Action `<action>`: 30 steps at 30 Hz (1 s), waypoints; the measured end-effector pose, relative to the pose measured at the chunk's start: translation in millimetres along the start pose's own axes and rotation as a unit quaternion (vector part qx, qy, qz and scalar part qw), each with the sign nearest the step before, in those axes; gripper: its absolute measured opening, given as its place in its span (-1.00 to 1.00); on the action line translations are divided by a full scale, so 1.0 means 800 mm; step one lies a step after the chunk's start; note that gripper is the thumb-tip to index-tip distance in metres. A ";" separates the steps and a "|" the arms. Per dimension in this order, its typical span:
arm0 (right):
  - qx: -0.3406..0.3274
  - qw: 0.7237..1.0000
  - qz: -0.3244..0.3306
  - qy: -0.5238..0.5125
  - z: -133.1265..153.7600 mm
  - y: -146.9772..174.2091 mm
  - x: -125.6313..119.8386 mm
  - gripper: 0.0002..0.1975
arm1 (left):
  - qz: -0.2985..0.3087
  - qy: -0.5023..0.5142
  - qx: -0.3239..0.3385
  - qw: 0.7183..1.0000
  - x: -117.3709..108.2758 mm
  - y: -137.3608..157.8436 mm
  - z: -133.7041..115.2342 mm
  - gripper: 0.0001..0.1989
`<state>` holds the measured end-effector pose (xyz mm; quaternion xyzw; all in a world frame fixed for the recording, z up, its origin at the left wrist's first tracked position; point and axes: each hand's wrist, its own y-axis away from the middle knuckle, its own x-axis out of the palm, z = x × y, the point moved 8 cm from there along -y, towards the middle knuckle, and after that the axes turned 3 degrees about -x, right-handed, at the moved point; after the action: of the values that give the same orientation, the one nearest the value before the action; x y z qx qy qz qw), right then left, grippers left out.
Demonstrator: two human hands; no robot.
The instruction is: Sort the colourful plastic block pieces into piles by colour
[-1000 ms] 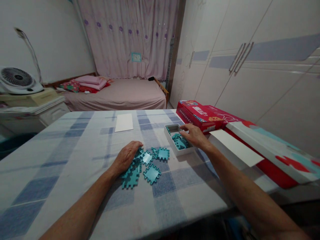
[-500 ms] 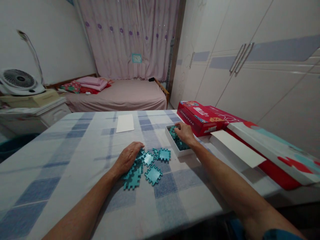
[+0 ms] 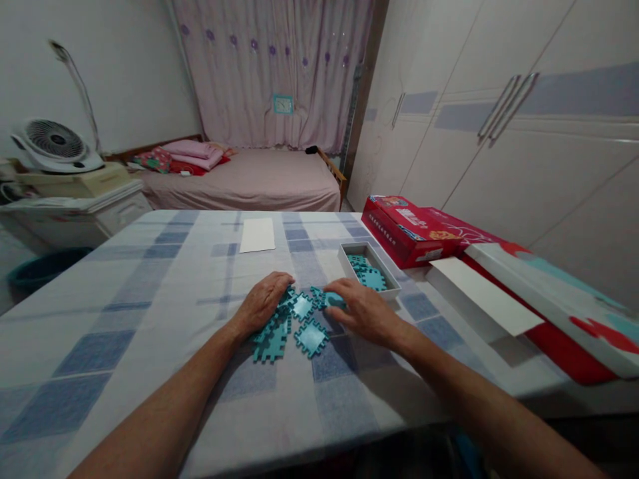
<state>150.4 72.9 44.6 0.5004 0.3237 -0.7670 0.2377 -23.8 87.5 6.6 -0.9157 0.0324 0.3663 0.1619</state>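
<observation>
My left hand point(image 3: 266, 301) lies over a cluster of joined teal interlocking tiles point(image 3: 272, 342), fingers together and gripping their upper edge; the palm hides part of them. My right hand point(image 3: 367, 311) is closed around another teal square tile point(image 3: 334, 300), thumb at the near side and fingers at the far side. Between the hands sit a loose glossy tile point(image 3: 302, 306) and, nearer me, a second toothed square tile point(image 3: 312, 337). Behind my right hand stands a white open box point(image 3: 392, 293) with several teal tiles point(image 3: 370, 276) in it.
A white card point(image 3: 257, 235) lies toward the table's far side. At the right are a red box point(image 3: 407, 233), a white box lid point(image 3: 484, 296) and a long red and white package point(image 3: 554, 306). The checked tablecloth point(image 3: 164, 286) covers the table.
My right hand has left the white box and moved left and nearer to me, onto the tile beside the cluster. My left hand stays on the joined tiles. The view has shifted slightly.
</observation>
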 end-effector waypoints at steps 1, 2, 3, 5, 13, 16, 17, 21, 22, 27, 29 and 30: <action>0.001 0.999 0.014 0.035 0.005 0.002 0.010 -0.68 | 0.000 0.001 0.000 1.000 0.000 0.000 0.000 -0.56; 0.010 0.997 0.025 0.066 0.006 0.003 0.018 -0.66 | 0.000 0.002 -0.001 1.000 0.001 0.000 0.001 -0.56; 0.024 0.995 0.034 0.088 0.003 0.003 0.026 -0.65 | 0.001 0.003 -0.001 1.000 0.001 0.000 0.001 -0.56; 0.048 0.994 0.041 0.092 -0.004 0.003 0.039 -0.64 | 0.002 0.006 -0.002 1.000 0.001 0.000 0.002 -0.55; 0.108 0.990 -0.080 -0.039 -0.030 0.009 -0.008 -0.77 | 0.008 0.009 -0.005 1.000 0.002 0.001 0.004 -0.54; 0.183 0.970 -0.163 -0.014 -0.068 0.008 -0.051 -0.76 | 0.009 0.012 -0.005 1.000 0.002 0.000 0.004 -0.54; 0.198 0.963 -0.184 0.003 -0.082 0.007 -0.061 -0.75 | 0.009 0.012 -0.005 1.000 0.002 0.000 0.003 -0.54; 0.186 0.969 -0.159 0.041 -0.114 -0.009 -0.062 -0.67 | 0.009 0.006 -0.006 1.000 0.003 0.000 0.004 -0.53; 0.170 0.973 -0.151 0.045 -0.113 -0.011 -0.057 -0.66 | 0.008 0.005 -0.006 1.000 0.003 0.000 0.004 -0.53; 0.091 0.981 -0.168 0.024 -0.061 -0.007 -0.044 -0.68 | 0.007 0.004 -0.002 1.000 0.003 0.000 0.003 -0.54; 0.038 0.995 -0.091 -0.024 -0.026 -0.009 -0.019 -0.67 | 0.006 0.001 0.000 1.000 0.002 0.000 0.003 -0.55; 0.021 0.998 -0.044 -0.037 -0.010 -0.010 -0.004 -0.63 | 0.005 -0.002 0.002 1.000 0.002 0.000 0.002 -0.55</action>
<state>150.9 84.3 47.0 0.4620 0.3203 -0.8011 0.2054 -23.9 88.3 4.4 -0.9147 0.0370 0.3686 0.1617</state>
